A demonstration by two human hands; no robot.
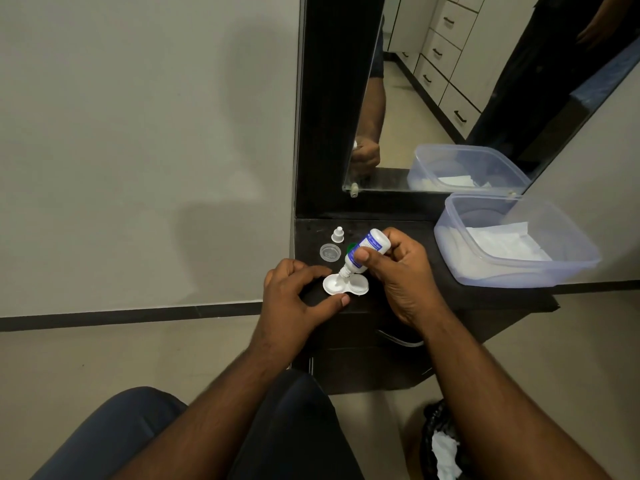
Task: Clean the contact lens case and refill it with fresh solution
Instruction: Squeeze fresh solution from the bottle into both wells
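A white two-well contact lens case [356, 287] lies open on the dark shelf [415, 292]. My right hand [398, 271] grips a small white solution bottle [363, 252] with a blue label, tilted nozzle-down over the case's left well. My left hand [294, 296] rests beside the case, thumb and forefinger touching its left edge. A clear round lid [330, 252] and the bottle's white cap [337, 234] sit just behind the case. A green lid [351, 247] peeks out from behind the bottle.
A clear plastic tub [568, 268] with white tissue inside stands on the shelf's right end. A mirror [433, 81] leans against the wall behind. A black bin bag [441, 441] with crumpled tissue lies on the floor at lower right. My knees fill the bottom.
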